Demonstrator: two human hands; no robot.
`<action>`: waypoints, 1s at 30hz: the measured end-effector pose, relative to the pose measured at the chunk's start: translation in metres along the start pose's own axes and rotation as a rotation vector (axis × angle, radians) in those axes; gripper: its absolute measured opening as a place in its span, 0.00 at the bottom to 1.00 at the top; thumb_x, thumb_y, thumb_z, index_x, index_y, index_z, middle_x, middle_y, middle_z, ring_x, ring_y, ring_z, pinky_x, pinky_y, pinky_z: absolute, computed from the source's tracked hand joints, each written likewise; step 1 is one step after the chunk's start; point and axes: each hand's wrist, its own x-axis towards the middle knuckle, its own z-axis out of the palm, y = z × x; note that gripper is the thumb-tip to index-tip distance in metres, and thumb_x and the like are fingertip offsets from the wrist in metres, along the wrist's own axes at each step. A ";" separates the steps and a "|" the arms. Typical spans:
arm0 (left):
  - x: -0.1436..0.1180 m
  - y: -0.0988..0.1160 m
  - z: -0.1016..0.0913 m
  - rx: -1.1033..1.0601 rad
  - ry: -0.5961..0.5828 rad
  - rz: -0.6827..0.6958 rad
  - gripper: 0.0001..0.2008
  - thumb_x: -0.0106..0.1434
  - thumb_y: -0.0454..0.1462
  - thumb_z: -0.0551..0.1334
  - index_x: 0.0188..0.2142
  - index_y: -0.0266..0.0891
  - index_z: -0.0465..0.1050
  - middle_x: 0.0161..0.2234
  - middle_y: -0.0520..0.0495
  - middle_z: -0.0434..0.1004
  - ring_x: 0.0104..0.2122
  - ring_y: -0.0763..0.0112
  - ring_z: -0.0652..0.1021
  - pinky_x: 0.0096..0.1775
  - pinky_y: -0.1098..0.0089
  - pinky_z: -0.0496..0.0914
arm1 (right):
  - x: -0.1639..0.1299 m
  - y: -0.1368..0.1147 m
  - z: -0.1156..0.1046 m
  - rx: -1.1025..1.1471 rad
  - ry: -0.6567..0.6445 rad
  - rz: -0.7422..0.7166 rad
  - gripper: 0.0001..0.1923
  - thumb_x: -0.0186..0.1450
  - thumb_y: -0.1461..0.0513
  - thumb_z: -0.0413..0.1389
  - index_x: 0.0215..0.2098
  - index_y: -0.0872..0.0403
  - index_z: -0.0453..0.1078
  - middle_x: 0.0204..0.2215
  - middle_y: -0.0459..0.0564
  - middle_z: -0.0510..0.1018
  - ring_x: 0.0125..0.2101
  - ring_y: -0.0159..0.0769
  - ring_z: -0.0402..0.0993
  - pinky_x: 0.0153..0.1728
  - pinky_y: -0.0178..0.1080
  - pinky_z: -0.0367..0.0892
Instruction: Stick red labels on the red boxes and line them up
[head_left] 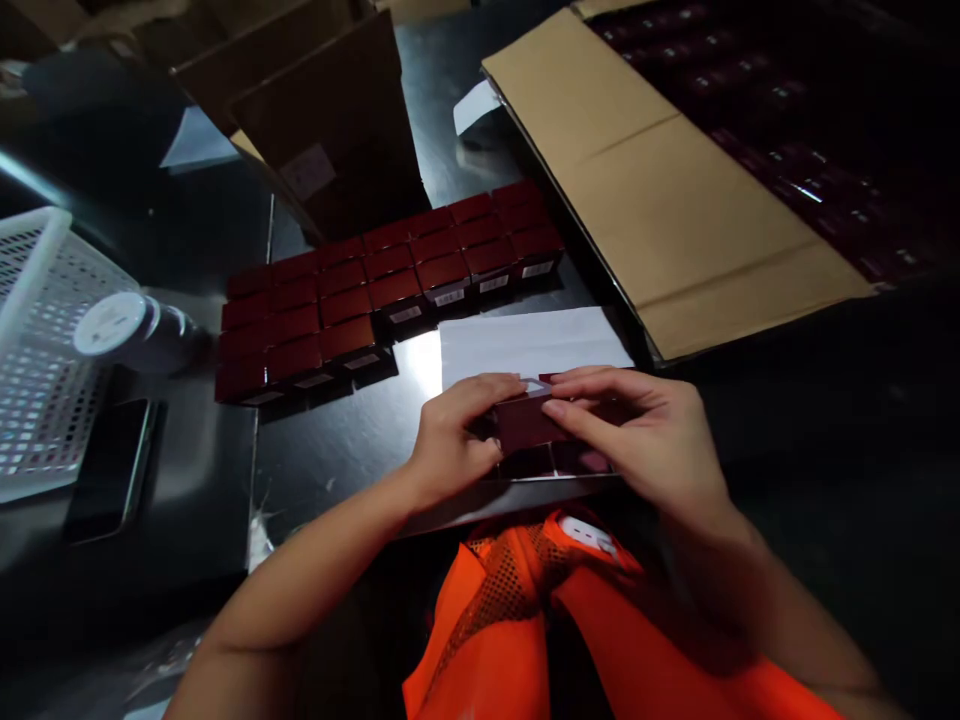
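Both hands close on one small dark-red glossy cardboard box (527, 422) at the near edge of the dark, shiny metal table (360, 430): the left hand (454, 440) grips its left end, the right hand (637, 435) pinches its top and right side. Just behind lies a flat white paper sheet (532, 342). Beyond that, matching red boxes (375, 290) stand in tight rows. A white perforated plastic basket (37, 340) sits far left, brown corrugated cartons (675, 200) behind, in dim light.
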 end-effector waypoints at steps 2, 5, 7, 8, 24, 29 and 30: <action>-0.001 0.000 0.000 -0.013 0.000 -0.038 0.18 0.57 0.32 0.69 0.48 0.43 0.77 0.46 0.45 0.82 0.46 0.62 0.82 0.49 0.61 0.78 | 0.003 0.005 -0.004 -0.122 0.053 -0.064 0.16 0.57 0.56 0.70 0.42 0.51 0.80 0.23 0.43 0.76 0.26 0.36 0.75 0.34 0.40 0.76; -0.001 0.000 0.000 -0.138 -0.006 -0.182 0.19 0.55 0.34 0.72 0.47 0.42 0.77 0.47 0.44 0.82 0.46 0.61 0.82 0.47 0.61 0.79 | 0.013 0.016 -0.021 -0.216 0.205 -0.172 0.36 0.54 0.58 0.72 0.60 0.45 0.70 0.20 0.37 0.64 0.26 0.35 0.72 0.39 0.41 0.76; -0.001 -0.001 -0.001 -0.288 -0.004 -0.284 0.22 0.53 0.37 0.74 0.48 0.42 0.75 0.49 0.42 0.81 0.48 0.59 0.82 0.48 0.61 0.79 | 0.018 0.023 -0.032 -0.143 0.199 -0.234 0.42 0.54 0.57 0.73 0.63 0.43 0.64 0.29 0.40 0.69 0.33 0.36 0.75 0.43 0.42 0.77; 0.000 -0.001 -0.001 -0.361 0.000 -0.316 0.24 0.53 0.39 0.75 0.48 0.42 0.74 0.50 0.41 0.80 0.50 0.58 0.81 0.50 0.60 0.78 | 0.020 0.025 -0.035 -0.104 0.120 -0.265 0.44 0.53 0.57 0.74 0.64 0.42 0.63 0.37 0.44 0.72 0.40 0.39 0.75 0.46 0.43 0.76; -0.009 0.012 0.015 0.627 -0.605 0.005 0.28 0.63 0.59 0.59 0.48 0.41 0.76 0.45 0.38 0.76 0.50 0.50 0.73 0.51 0.52 0.68 | 0.099 -0.030 0.045 -0.816 -0.356 -0.720 0.23 0.60 0.69 0.64 0.54 0.55 0.73 0.46 0.55 0.70 0.41 0.43 0.75 0.45 0.46 0.76; -0.012 0.012 0.016 0.654 -0.598 0.037 0.29 0.63 0.61 0.57 0.51 0.42 0.75 0.44 0.41 0.76 0.46 0.56 0.72 0.48 0.56 0.65 | 0.117 -0.005 0.103 -0.874 -0.426 -0.647 0.24 0.63 0.69 0.63 0.57 0.56 0.67 0.47 0.55 0.68 0.41 0.44 0.76 0.45 0.46 0.75; -0.012 0.012 0.015 0.653 -0.587 0.048 0.29 0.63 0.60 0.58 0.51 0.42 0.75 0.45 0.41 0.75 0.46 0.55 0.72 0.48 0.56 0.65 | 0.119 0.001 0.108 -0.842 -0.396 -0.641 0.24 0.63 0.68 0.64 0.55 0.56 0.66 0.47 0.55 0.68 0.42 0.45 0.76 0.45 0.46 0.75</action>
